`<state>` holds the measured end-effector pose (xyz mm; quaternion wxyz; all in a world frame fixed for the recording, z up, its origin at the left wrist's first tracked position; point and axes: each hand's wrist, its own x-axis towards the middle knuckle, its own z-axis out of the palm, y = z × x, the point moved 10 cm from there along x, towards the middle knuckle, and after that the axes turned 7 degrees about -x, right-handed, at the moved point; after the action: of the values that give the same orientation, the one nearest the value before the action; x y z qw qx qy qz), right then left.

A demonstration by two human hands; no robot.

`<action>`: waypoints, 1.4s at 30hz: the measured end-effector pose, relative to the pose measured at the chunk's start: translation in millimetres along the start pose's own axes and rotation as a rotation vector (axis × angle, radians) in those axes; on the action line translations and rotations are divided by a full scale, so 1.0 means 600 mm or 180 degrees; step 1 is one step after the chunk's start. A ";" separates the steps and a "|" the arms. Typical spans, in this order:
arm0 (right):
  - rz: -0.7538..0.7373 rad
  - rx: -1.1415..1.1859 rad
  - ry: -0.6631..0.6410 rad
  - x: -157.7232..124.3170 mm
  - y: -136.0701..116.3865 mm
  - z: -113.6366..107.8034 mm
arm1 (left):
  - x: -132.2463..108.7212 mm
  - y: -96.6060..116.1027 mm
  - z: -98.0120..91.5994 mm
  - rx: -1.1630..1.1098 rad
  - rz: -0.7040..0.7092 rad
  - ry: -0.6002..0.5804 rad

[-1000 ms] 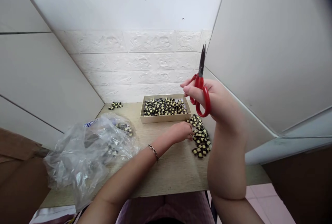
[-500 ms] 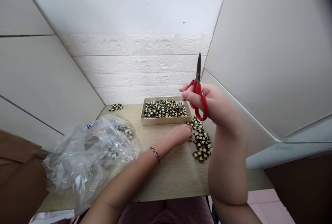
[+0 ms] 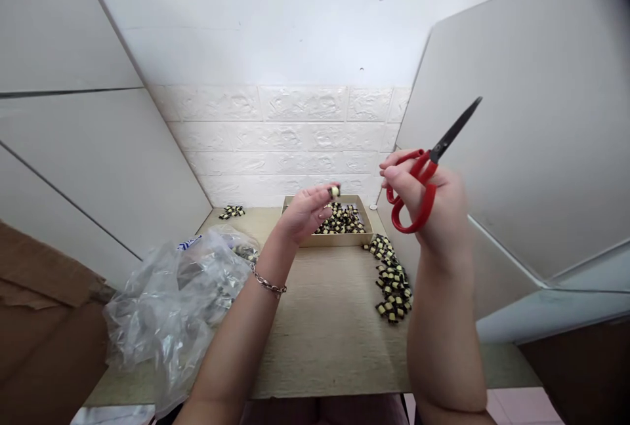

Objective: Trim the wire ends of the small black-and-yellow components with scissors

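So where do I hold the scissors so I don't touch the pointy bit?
I'd take the scissors by their looped red handles, coming from below: the dark blades taper to a point and aim up and to the right, away from the handles. The right hand is holding them now, so ask first.

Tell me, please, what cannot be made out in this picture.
Head view:
- Box: its left part, mostly behind the left hand.
- Clear bag: most contents, veiled by crumpled plastic.
- Small piece in that hand: fine detail, too small.
- Brown cardboard: its extent, cut by the left edge.
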<state>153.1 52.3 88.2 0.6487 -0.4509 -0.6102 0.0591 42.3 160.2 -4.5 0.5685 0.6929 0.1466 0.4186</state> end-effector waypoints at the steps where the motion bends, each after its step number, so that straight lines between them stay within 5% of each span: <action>1: -0.0162 -0.0074 0.0054 0.000 -0.008 0.000 | -0.003 0.009 -0.015 -0.0875 -0.0006 0.0328; 4: -0.0651 -0.0367 -0.0294 -0.003 -0.031 0.030 | -0.016 0.006 0.004 -0.2166 -0.0505 0.0411; 10: -0.0904 -0.0556 -0.0811 -0.008 -0.035 0.074 | -0.032 0.011 0.041 -0.3036 -0.0906 0.0204; 28: -0.1114 -0.1022 -0.0413 -0.015 -0.054 0.075 | -0.031 0.018 0.023 -0.2182 -0.0645 0.0369; 30: -0.1167 -0.1093 -0.0395 -0.015 -0.054 0.074 | -0.030 0.033 0.004 -0.1893 -0.0367 0.0568; 34: -0.1155 -0.1157 -0.0359 -0.013 -0.051 0.069 | -0.057 0.122 -0.052 -0.0304 0.1021 0.1237; 38: -0.1081 -0.1163 -0.0316 -0.011 -0.049 0.063 | -0.083 0.183 -0.041 0.1187 0.1733 0.1173; 42: -0.0946 -0.1006 -0.0387 -0.012 -0.044 0.064 | -0.087 0.194 -0.032 0.1669 0.1908 0.1089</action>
<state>106.3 52.0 94.8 0.5336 -0.4477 -0.7096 -0.1065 -35.6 101.3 79.7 0.1941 0.7465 0.1324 0.6226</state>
